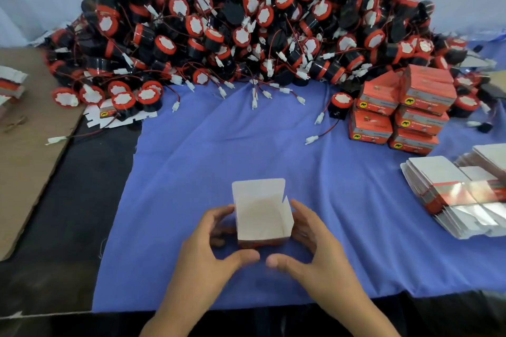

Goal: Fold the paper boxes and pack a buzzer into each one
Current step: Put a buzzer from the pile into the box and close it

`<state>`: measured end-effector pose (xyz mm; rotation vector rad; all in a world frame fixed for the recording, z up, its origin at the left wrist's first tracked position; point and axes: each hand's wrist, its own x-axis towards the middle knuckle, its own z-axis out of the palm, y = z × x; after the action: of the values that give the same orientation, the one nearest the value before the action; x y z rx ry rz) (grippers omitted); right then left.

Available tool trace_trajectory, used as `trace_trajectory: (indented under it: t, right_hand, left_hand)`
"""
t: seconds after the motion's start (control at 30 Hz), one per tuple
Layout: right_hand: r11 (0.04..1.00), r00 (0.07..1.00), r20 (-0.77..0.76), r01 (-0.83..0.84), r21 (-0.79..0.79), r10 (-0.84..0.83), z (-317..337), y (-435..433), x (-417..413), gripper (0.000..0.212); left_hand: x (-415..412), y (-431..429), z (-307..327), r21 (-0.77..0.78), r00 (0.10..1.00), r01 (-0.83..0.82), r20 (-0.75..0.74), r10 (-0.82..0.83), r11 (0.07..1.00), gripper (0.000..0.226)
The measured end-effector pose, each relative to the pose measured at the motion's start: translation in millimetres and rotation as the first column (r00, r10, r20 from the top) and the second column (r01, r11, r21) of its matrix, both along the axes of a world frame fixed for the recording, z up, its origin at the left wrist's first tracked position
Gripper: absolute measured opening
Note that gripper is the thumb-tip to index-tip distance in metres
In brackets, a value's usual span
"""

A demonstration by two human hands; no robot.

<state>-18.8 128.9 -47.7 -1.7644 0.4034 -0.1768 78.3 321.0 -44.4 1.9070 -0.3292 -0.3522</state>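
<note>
- Head view, done so far: a stack of closed orange boxes stands at the right of the table, so I judge that several are already folded and packed.
- Head view, what is left: a big heap of buzzers fills the far side, and bundles of flat blanks lie at the right edge. Most of the work looks to be ahead.
- Head view, the box in hand: one paper box is at the near middle over the blue cloth. It is formed into a cube with its top flap standing open, and its white inside shows no buzzer. Whether its base rests on the cloth or is lifted just clear is hard to tell from this angle.
- Head view, the grip: the left hand curls its fingers round the box's left wall and the right hand round its right wall. The thumbs come close together below the near face. Each grip is half closed and holds only the box.
</note>
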Motion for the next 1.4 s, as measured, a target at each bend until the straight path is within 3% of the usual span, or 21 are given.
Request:
trace_trajectory:
  t: [0.07, 0.17, 0.27, 0.33, 0.53, 0.67, 0.9, 1.0, 1.1, 1.23, 1.4]
  right_hand:
    - [0.996, 0.999, 0.022, -0.041, 0.084, 0.04, 4, -13, -3, 0.091]
    - [0.966, 0.997, 0.068, 0.014, 0.258, -0.032, 14, -32, 11, 0.081]
    - [0.887, 0.998, 0.0, 0.056, 0.459, -0.063, 22, -46, 49, 0.078]
    - [0.873, 1.0, -0.014, 0.021, 0.487, -0.016, 26, -50, 82, 0.071]
    - [0.889, 0.998, -0.031, -0.028, 0.456, 0.047, 34, -35, 202, 0.045]
    - [0.897, 0.998, 0.019, -0.057, 0.438, 0.054, 47, -27, 289, 0.041]
    - [0.915, 0.994, 0.107, -0.033, 0.402, -0.011, 75, -39, 428, 0.054]
    - [0.914, 0.991, 0.127, -0.01, 0.405, -0.045, 77, -50, 477, 0.06]
    - [0.911, 0.995, 0.089, 0.004, 0.413, -0.045, 76, -61, 504, 0.047]
    - [0.976, 0.996, 0.078, 0.03, 0.214, -0.048, 73, -75, 501, 0.053]
    - [0.99, 0.985, 0.162, 0.042, 0.133, -0.063, 83, -70, 448, 0.041]
  left_hand:
    - [7, 8, 6, -0.046, 0.995, 0.013, -0.094, -0.017, 0.999, 0.068]
    - [24, 16, 17, -0.149, 0.993, -0.058, -0.108, 0.042, 0.987, 0.042]
    - [51, 6, 29, -0.263, 0.991, -0.096, -0.114, 0.068, 0.96, 0.035]
    - [76, -9, 34, -0.322, 0.988, -0.105, -0.14, 0.063, 0.941, 0.029]
    - [158, -73, 37, -0.39, 0.965, -0.2, -0.239, 0.111, 0.899, 0.029]
    - [220, -109, 45, -0.363, 0.972, -0.223, -0.157, 0.176, 0.905, 0.034]
    - [351, -160, 67, -0.291, 0.955, -0.269, 0.042, 0.293, 0.918, 0.053]
    - [398, -172, 71, -0.252, 0.957, -0.265, 0.053, 0.287, 0.931, 0.068]
    - [426, -175, 72, -0.171, 0.959, -0.26, 0.073, 0.275, 0.95, 0.076]
    - [431, -176, 71, -0.101, 0.956, -0.251, 0.13, 0.263, 0.963, 0.064]
    - [396, -175, 77, -0.334, 0.926, -0.345, 0.034, 0.377, 0.877, 0.03]
